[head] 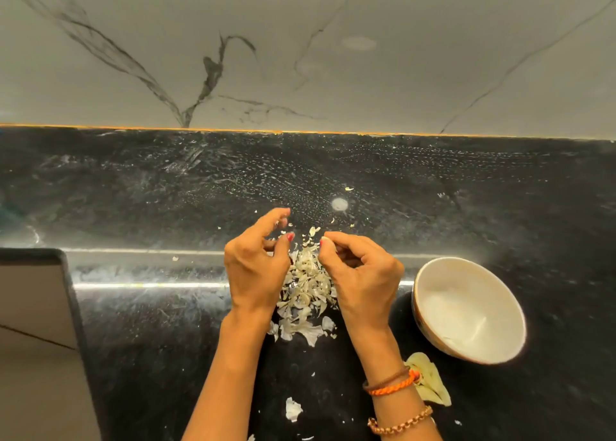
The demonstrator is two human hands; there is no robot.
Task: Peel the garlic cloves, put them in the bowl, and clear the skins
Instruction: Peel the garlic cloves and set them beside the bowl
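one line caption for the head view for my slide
Two hands, left hand and right hand, over garlic skins beside a white bowl.

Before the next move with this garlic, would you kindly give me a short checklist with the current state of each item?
1. Clove pinched in right hand: ok.
2. Clove fully peeled: cannot tell.
3. Left hand free: cannot tell; tiny bits near its fingers.
4. Bowl within reach, right of the right hand, open side up: ok.
5. Skins cleared: not ok; piled between the hands, with strays on the counter.
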